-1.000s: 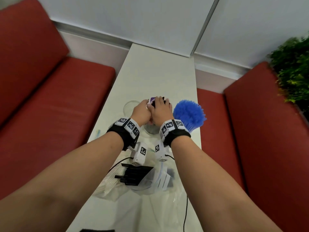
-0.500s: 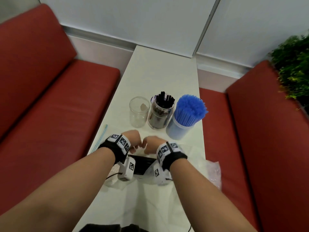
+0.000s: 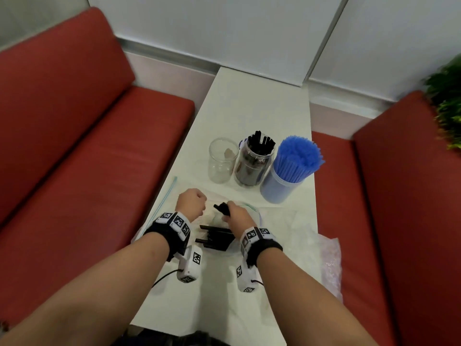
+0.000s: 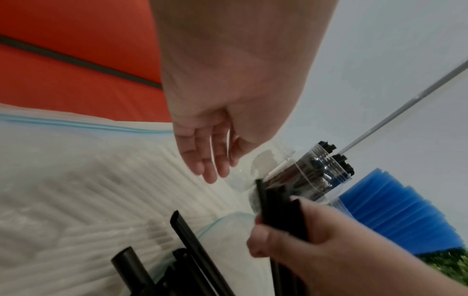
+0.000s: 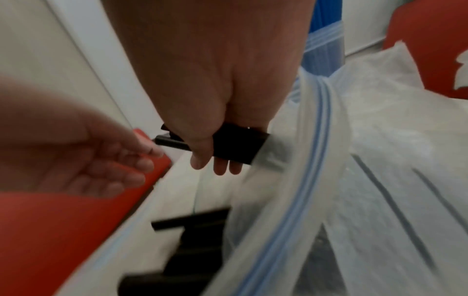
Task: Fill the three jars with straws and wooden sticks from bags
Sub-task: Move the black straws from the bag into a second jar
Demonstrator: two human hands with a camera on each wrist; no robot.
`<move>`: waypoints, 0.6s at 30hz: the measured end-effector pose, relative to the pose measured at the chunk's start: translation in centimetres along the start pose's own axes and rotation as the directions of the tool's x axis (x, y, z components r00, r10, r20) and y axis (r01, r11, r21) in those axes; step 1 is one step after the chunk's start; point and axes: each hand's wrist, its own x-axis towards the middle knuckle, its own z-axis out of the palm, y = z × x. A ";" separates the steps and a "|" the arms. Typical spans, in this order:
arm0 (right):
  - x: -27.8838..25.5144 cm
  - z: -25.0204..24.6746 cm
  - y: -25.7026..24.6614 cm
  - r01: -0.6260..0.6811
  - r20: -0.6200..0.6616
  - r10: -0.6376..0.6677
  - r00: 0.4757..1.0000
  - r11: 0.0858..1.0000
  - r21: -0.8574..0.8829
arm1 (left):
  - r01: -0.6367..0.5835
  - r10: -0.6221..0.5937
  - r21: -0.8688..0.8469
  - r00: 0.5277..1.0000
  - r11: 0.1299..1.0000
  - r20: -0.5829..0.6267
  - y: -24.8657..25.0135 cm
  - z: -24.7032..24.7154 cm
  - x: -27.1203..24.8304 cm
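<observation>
Three jars stand in a row on the white table [image 3: 252,101]: an almost empty clear jar [image 3: 221,161], a jar of black straws [image 3: 254,162] and a jar of blue straws [image 3: 289,168]. My right hand [image 3: 234,214] grips a bundle of black straws [image 3: 222,208] [image 4: 281,212] [image 5: 235,144] above an open zip bag [image 3: 247,216]. More black straws [image 3: 214,237] lie in that bag's mouth. My left hand [image 3: 190,203] [image 4: 207,152] hovers just to the left with relaxed fingers, holding nothing. A bag of white straws [image 4: 76,180] lies under the left hand.
Red bench seats [image 3: 87,158] flank the narrow table on both sides. An empty crumpled plastic bag [image 3: 329,258] hangs over the table's right edge. A green plant [image 3: 449,101] stands at the far right. Behind the jars runs bare tabletop up to the wall.
Both hands came back from the black-straw jar to the bag near me. The right hand has taken hold of a new bundle of black straws and raised it.
</observation>
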 end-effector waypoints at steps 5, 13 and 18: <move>-1.7 -5.7 -3.4 0.175 -0.253 -0.085 0.964 0.916 0.360 | 0.023 -0.018 -0.351 1.000 0.936 0.016 1.7 -0.5 0.5; -4.9 -14.5 -7.7 0.440 -0.465 -0.067 0.883 0.460 0.771 | 0.504 0.050 -0.642 0.763 0.578 0.644 5.4 0.7 -1.3; -5.7 -14.3 -7.3 0.478 -0.506 0.005 0.862 0.319 0.818 | 0.648 0.128 -0.721 0.716 0.244 0.687 7.2 1.3 -1.6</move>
